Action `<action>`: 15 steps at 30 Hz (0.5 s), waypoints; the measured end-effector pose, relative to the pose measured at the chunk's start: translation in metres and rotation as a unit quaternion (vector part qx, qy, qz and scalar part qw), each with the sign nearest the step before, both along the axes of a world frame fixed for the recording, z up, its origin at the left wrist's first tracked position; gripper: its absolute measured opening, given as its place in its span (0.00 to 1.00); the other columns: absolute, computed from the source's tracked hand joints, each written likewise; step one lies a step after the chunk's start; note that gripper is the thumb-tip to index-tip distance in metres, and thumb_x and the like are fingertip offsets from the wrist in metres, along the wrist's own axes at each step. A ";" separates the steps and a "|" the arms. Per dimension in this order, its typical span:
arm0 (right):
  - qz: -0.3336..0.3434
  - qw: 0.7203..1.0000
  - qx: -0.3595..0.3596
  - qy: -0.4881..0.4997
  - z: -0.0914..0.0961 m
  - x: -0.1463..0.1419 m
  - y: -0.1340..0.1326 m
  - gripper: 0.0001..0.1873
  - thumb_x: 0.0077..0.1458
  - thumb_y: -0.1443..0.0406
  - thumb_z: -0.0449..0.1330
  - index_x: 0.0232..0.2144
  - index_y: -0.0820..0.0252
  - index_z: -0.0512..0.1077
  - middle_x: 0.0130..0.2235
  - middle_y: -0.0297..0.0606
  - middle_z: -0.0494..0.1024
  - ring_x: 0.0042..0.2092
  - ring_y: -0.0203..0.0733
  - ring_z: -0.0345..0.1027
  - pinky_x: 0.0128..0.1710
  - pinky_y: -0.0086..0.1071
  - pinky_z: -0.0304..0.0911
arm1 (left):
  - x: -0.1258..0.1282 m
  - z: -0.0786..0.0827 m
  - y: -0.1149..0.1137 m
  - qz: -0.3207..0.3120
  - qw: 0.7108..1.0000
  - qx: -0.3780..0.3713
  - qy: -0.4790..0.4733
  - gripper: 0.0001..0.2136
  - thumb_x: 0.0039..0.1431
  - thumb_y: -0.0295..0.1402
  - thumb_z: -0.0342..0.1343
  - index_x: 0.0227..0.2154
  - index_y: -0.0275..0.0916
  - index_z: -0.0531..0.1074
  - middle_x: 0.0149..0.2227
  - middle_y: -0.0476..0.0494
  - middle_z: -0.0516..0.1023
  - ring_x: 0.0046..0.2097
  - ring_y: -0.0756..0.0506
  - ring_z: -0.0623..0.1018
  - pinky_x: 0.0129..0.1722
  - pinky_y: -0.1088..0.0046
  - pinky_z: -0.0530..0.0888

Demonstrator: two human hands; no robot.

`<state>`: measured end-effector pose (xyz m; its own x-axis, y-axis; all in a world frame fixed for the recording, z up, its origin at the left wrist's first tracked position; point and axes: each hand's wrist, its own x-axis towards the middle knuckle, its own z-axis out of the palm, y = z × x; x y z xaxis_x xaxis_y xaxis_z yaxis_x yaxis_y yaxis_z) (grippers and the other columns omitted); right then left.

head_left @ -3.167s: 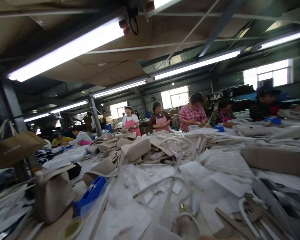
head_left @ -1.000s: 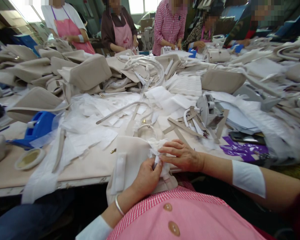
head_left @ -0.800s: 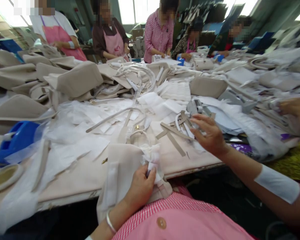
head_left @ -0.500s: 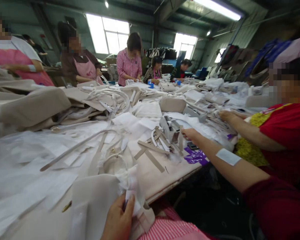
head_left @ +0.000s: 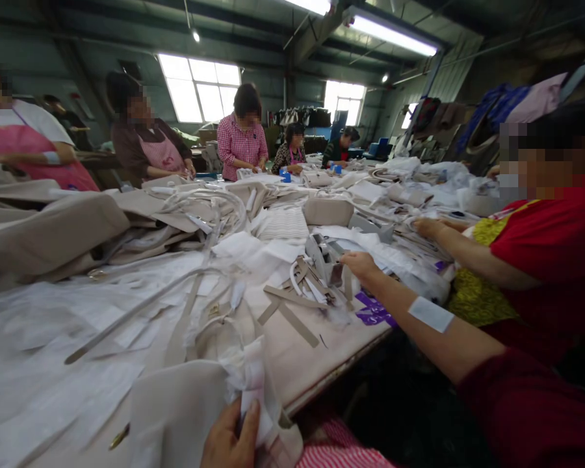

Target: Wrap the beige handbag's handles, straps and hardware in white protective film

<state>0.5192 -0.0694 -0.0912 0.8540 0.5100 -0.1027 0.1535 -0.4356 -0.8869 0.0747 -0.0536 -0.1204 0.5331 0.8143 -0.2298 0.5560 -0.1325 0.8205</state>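
At the table's front edge my left hand [head_left: 231,432] is closed, thumb on top, around the white wrapping [head_left: 253,387] on a light beige bag [head_left: 175,400]. The bag's looped handle [head_left: 219,328] stands up behind it. My right hand [head_left: 363,266] reaches forward with fingers pinched at the near end of a grey tape dispenser [head_left: 324,257]. What sits between those fingertips is too small to make out. Beige strips [head_left: 292,318] and curled white pieces lie in front of the dispenser. Purple tape [head_left: 373,309] is stuck on the table edge under my right forearm.
Beige bags [head_left: 53,237] are piled at the left. White sheets [head_left: 39,344] and a long strap [head_left: 136,312] spread over the near left table. A co-worker in red [head_left: 541,247] works close on my right; several others stand or sit across the table.
The view has tilted up and shifted slightly, so everything sits lower and further left. My left hand keeps its hold; my right hand stays beside the dispenser.
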 end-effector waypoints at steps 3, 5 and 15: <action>0.008 0.998 -0.040 0.037 -0.011 -0.017 -0.018 0.12 0.63 0.59 0.58 0.41 0.65 0.72 0.39 0.37 0.75 0.35 0.36 0.71 0.33 0.32 0.70 | 0.000 -0.001 0.001 0.000 1.000 -0.006 0.000 0.20 0.61 0.47 0.47 0.40 0.38 0.78 0.39 0.42 0.83 0.42 0.39 0.81 0.44 0.69 0.76; 0.014 0.997 -0.058 0.053 -0.017 -0.025 -0.022 0.12 0.64 0.59 0.57 0.40 0.65 0.72 0.35 0.35 0.75 0.31 0.33 0.69 0.30 0.29 0.69 | 0.001 0.000 0.001 -0.009 1.000 -0.008 0.002 0.20 0.61 0.47 0.47 0.40 0.38 0.78 0.39 0.42 0.83 0.43 0.39 0.81 0.45 0.68 0.75; 0.125 0.987 -0.097 -0.016 -0.010 -0.063 -0.029 0.14 0.55 0.63 0.61 0.20 0.63 0.71 0.18 0.33 0.67 0.22 0.33 0.56 0.23 0.31 0.51 | 0.007 0.027 -0.012 0.005 1.000 -0.008 -0.007 0.17 0.62 0.41 0.47 0.33 0.36 0.77 0.32 0.42 0.80 0.36 0.42 0.76 0.38 0.68 0.70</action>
<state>0.4561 -0.0987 -0.1016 0.7082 0.6788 -0.1939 0.3050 -0.5419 -0.7832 0.0814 -0.0660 -0.0930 0.5282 0.8157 -0.2357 0.5456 -0.1134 0.8303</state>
